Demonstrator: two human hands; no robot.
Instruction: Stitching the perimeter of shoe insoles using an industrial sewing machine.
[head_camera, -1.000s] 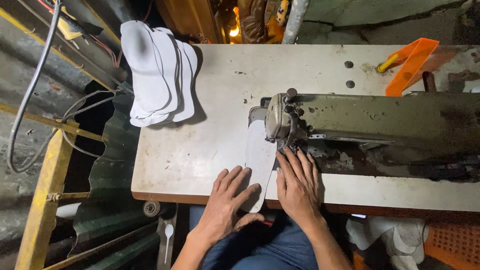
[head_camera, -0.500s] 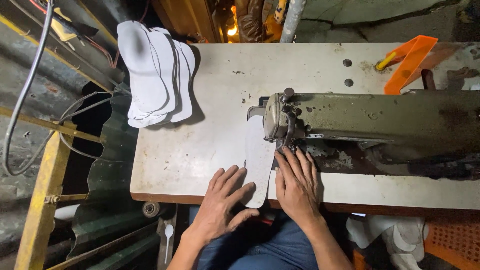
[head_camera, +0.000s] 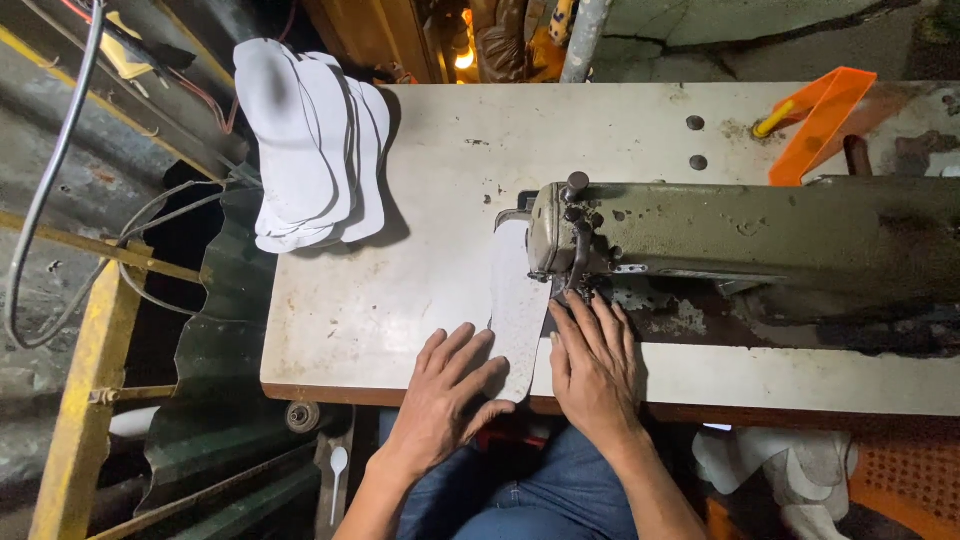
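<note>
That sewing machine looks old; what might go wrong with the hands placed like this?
The right hand has its fingertips close under the sewing machine head, so a slip could catch them. The left hand presses only the white sole piece's near edge, so it might twist. The stack of cut pieces overhangs the table and could slide off.
</note>
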